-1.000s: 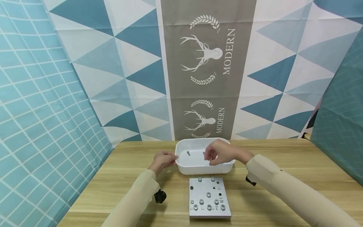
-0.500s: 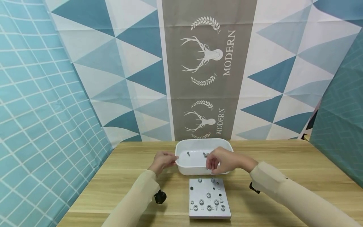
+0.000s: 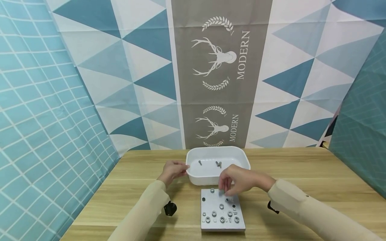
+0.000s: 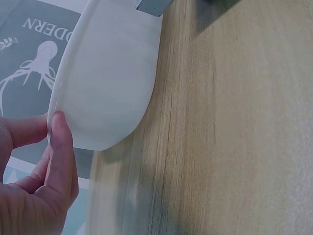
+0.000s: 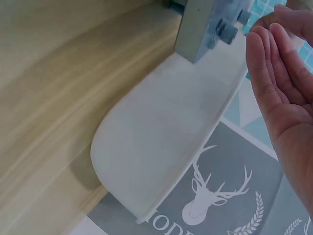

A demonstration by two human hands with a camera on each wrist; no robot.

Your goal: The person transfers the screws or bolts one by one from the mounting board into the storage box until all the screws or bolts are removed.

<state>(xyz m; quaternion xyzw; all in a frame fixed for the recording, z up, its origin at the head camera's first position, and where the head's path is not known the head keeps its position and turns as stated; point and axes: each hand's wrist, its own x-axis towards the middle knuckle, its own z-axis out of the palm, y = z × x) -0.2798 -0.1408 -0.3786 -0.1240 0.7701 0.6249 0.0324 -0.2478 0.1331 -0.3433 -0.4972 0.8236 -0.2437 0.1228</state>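
Observation:
With thumb and fingers, my left hand (image 3: 173, 171) pinches the left rim of a white plastic bin (image 3: 203, 181); the left wrist view shows the thumb and fingers on either side of the rim. My right hand (image 3: 238, 180) is over the back right part of a silver metal plate (image 3: 211, 201), its thumb and fingertips drawn together. It seems to pinch a small screw, mostly hidden by the fingers. Several socket-head screws (image 3: 221, 206) stand in the plate, with bare holes among them. In the right wrist view, screw heads (image 5: 227, 32) stick out from the plate near the fingertips.
A few loose screws (image 3: 218, 164) lie inside the bin, one screw (image 3: 200, 162) apart at its left. The wooden table (image 3: 135, 201) carries bin and plate, the bin just behind the plate. A patterned cloth (image 3: 217, 117) hangs behind the table.
My right hand has moved from inside the bin toward me, over its front rim, to the plate's back right part, fingers still pinched. The left hand stays on the bin's rim.

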